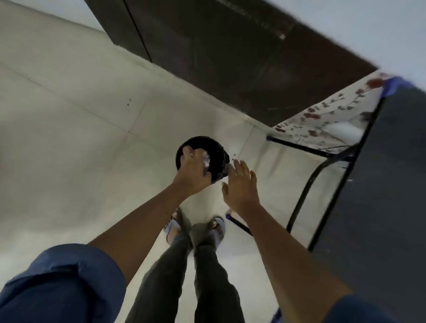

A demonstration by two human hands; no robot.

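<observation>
A round black container hangs in the air over the floor in front of me, with something shiny and crumpled inside it. My left hand grips its near rim, thumb over the edge. Just right of it, my right hand is flat with straight fingers, its fingertips at the container's side; contact is unclear in the blur.
Pale floor tiles spread to the left. A dark wooden door stands ahead. At the right is a dark table on black metal legs, with a flowered cloth behind it. My legs and sandals are below.
</observation>
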